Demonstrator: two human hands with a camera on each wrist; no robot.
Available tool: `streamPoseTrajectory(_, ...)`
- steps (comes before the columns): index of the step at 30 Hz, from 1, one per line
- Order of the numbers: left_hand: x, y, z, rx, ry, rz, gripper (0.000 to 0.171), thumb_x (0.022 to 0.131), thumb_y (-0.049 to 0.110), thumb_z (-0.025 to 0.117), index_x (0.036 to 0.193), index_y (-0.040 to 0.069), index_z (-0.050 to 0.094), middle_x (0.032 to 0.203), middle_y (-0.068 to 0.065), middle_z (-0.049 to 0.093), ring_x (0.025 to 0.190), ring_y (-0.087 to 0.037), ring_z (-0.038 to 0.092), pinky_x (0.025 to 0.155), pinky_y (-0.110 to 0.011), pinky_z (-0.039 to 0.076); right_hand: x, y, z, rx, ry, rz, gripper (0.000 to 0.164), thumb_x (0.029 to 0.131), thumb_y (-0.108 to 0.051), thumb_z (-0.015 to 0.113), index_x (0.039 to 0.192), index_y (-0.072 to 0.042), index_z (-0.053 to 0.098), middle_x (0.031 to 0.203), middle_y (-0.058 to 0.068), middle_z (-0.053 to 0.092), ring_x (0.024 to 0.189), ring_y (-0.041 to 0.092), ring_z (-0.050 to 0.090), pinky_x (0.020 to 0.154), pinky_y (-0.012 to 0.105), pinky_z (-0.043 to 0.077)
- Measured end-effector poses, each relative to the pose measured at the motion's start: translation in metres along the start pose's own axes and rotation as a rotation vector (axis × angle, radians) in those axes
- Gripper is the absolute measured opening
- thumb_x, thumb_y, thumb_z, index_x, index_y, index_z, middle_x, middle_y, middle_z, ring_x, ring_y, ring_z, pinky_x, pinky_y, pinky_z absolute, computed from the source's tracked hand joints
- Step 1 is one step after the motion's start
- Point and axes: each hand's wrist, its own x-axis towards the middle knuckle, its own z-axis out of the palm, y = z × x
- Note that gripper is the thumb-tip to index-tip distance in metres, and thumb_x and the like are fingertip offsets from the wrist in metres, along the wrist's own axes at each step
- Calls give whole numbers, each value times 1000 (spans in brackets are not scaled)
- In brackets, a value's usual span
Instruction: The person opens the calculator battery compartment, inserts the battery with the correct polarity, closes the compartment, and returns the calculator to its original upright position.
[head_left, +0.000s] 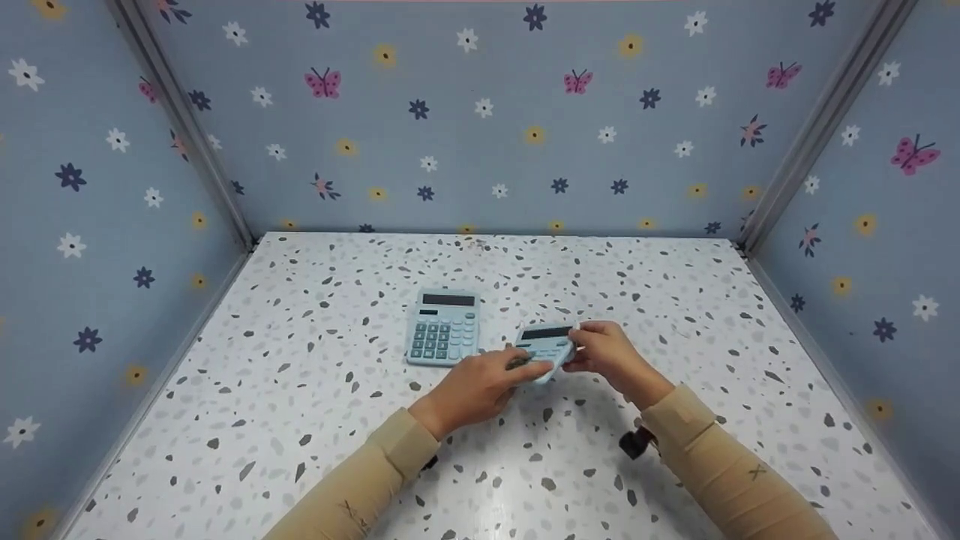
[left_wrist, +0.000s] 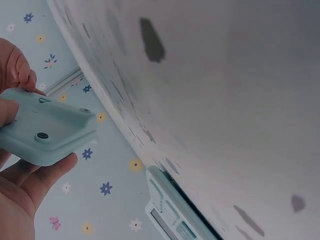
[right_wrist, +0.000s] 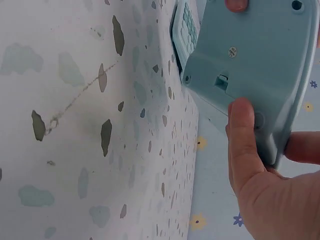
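Both hands hold a pale blue calculator (head_left: pixel 546 335) tilted up above the table. The left hand (head_left: pixel 480 386) grips its near left part, fingers across the key side and thumb against the back. My right hand (head_left: pixel 611 356) pinches the right edge near the display. In the right wrist view the calculator's back (right_wrist: pixel 245 55) faces the camera, showing a small round label and a latch, with a right finger pressed on it. A dark round foot (left_wrist: pixel 42 135) shows on the underside in the left wrist view. To the left, a second pale blue calculator (head_left: pixel 442 330) lies keys up.
The white speckled tabletop (head_left: pixel 337 450) is bounded by blue flower-patterned panels (head_left: pixel 480 150) at the back and sides, with grey metal posts at the corners. A dark wrist-worn device (head_left: pixel 636 442) hangs under the right sleeve, low over the table.
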Motion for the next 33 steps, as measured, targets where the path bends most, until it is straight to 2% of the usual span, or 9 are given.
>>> streamPoseTrajectory(4, 0, 0, 2, -2, -15, -17, 60, 102, 9, 73, 155, 33, 57, 131, -14, 73, 102, -27, 76, 83, -38, 67, 2, 1, -2, -7, 14, 7, 41, 111, -8, 50, 144, 18, 53, 107, 16, 73, 80, 14, 75, 76, 29, 68)
streamPoseTrajectory(10, 2, 1, -1, -78, -82, -145, 68, 97, 17, 81, 160, 23, 55, 138, -10, 70, 112, -25, 75, 93, -36, 66, 3, -1, -7, -34, 22, -1, 43, 111, -8, 50, 146, 17, 53, 119, 21, 72, 85, 15, 76, 80, 30, 68)
streamPoseTrajectory(14, 3, 0, -3, -181, -113, -228, 68, 98, 24, 82, 159, 16, 54, 141, -9, 68, 118, -24, 73, 102, -35, 63, 3, -1, -11, -37, 22, -23, 41, 111, -7, 50, 145, 16, 55, 124, 22, 72, 89, 15, 76, 81, 29, 67)
streamPoseTrajectory(19, 1, -4, -5, -363, -116, -316, 64, 97, 26, 84, 154, 11, 58, 143, -7, 66, 123, -22, 69, 109, -38, 60, 5, -1, -16, -21, 31, -39, 37, 110, -6, 50, 140, 15, 58, 116, 17, 74, 89, 15, 75, 80, 28, 67)
streamPoseTrajectory(23, 0, -6, -6, -485, -113, -405, 68, 96, 25, 85, 154, 5, 56, 147, -10, 64, 130, -26, 67, 113, -43, 57, 6, -1, -21, -34, 40, -31, 35, 111, -7, 49, 138, 13, 57, 114, 15, 73, 90, 14, 75, 81, 28, 66)
streamPoseTrajectory(28, 1, -6, -3, -591, -117, -546, 77, 96, 26, 85, 158, -1, 50, 151, -18, 62, 131, -34, 66, 111, -47, 59, 7, -3, -27, -46, 38, -26, 36, 113, -9, 48, 141, 12, 55, 120, 16, 69, 94, 14, 74, 84, 27, 66)
streamPoseTrajectory(33, 3, -5, 2, -689, -120, -679, 81, 95, 24, 86, 160, -3, 46, 153, -20, 61, 127, -34, 67, 106, -49, 61, 11, -3, -32, -32, 44, -14, 40, 114, -9, 47, 147, 11, 52, 124, 15, 69, 96, 12, 72, 84, 26, 65)
